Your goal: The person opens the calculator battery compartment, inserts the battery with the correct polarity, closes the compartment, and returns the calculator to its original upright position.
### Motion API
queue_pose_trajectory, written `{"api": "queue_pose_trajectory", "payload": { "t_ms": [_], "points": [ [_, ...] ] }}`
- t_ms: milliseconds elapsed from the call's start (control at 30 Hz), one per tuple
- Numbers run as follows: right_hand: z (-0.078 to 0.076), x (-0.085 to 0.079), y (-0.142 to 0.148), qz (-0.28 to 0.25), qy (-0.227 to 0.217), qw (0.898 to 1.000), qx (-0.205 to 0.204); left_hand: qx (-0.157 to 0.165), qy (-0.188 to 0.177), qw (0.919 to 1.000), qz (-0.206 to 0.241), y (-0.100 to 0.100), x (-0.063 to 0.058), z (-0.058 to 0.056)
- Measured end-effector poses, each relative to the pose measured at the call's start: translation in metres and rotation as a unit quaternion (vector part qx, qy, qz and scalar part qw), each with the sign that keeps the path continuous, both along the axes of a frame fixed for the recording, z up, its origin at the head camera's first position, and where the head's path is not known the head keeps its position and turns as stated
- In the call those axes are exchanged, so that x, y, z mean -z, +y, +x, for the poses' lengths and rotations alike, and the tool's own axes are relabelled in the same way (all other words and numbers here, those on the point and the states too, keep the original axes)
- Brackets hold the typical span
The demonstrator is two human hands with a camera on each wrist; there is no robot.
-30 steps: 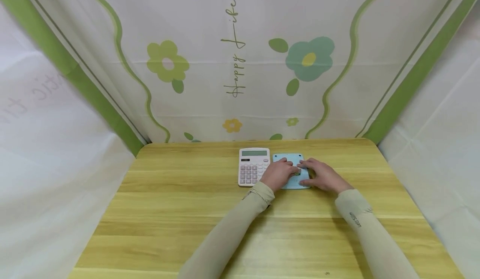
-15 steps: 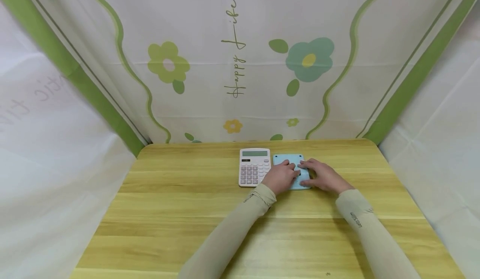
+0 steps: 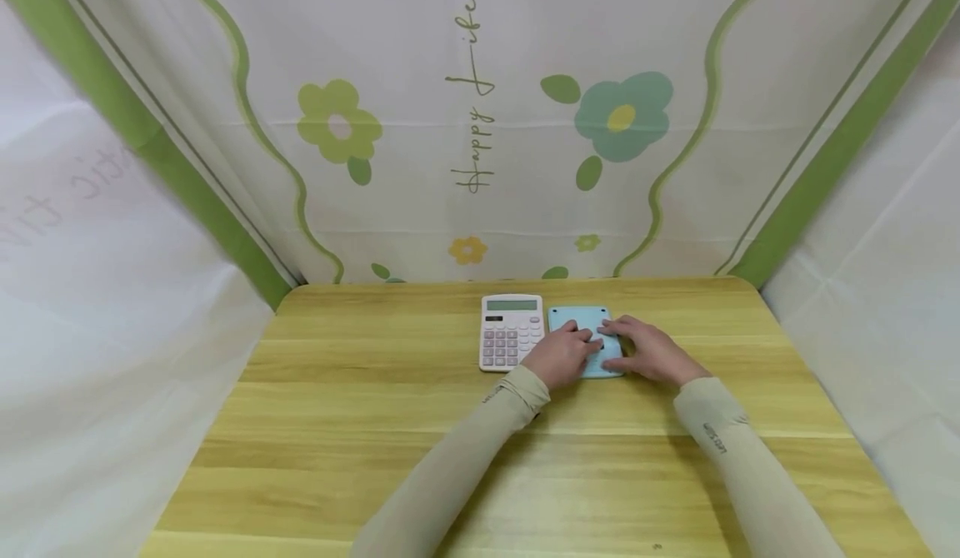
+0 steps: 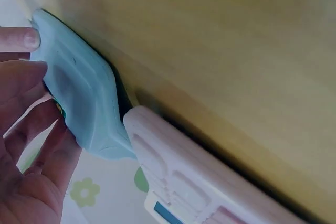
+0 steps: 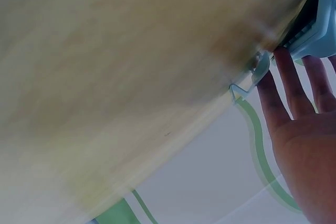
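A light blue calculator (image 3: 566, 318) lies back side up on the table, a dark slot showing in its back. My left hand (image 3: 558, 356) bends over this back, fingertips at the slot. Between the left fingers in the left wrist view shows a sliver of a small green and gold battery (image 4: 59, 108), mostly hidden. My right hand (image 3: 651, 353) holds the calculator's right side, thumb and forefinger spread on it. Beside the right fingers in the right wrist view is a small light blue clipped cover (image 5: 258, 72); whether they grip it I cannot tell.
A pale pink calculator (image 3: 501, 337) lies face up, left of the blue one and partly behind the left hand. The wooden table (image 3: 360, 408) ends at a flowered white curtain (image 3: 412, 166), with white cloth at both sides.
A second ago the battery's green and gold end showed under the left fingertips; from the head it is now out of sight. Both hands have barely moved.
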State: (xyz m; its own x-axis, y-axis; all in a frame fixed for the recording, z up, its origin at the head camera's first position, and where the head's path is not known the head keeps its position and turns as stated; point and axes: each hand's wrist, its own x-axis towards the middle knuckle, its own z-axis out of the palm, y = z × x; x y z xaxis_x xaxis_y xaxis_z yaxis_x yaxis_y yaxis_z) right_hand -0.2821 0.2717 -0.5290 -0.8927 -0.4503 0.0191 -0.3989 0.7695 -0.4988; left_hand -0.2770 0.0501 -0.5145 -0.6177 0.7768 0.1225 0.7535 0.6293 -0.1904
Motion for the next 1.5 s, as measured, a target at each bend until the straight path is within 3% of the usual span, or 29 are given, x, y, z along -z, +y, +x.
{"api": "queue_pose_trajectory", "payload": {
  "t_ms": [200,333,433,867,1233,1500],
  "points": [
    [0.002,-0.003,0.003,-0.003,0.006,1.000,0.000,0.002,-0.062,0.9978,0.025,-0.003,0.000,-0.005],
    [0.003,-0.004,0.002,-0.009,0.001,1.000,-0.005,-0.016,-0.133,0.9894,0.055,-0.007,0.000,-0.011],
    [0.003,-0.003,0.001,-0.010,-0.002,1.000,-0.007,-0.036,-0.161,0.9840,0.068,-0.011,-0.004,-0.014],
    [0.000,-0.001,0.001,-0.007,-0.012,1.000,0.004,-0.127,-0.169,0.9750,0.067,-0.021,-0.010,-0.005],
    [-0.001,0.000,0.001,-0.002,-0.009,1.000,0.002,-0.127,-0.169,0.9753,0.063,-0.025,-0.008,-0.007],
    [-0.001,-0.002,-0.001,0.008,-0.009,1.000,0.007,-0.119,-0.155,0.9799,0.041,-0.024,-0.007,-0.007]
  ]
}}
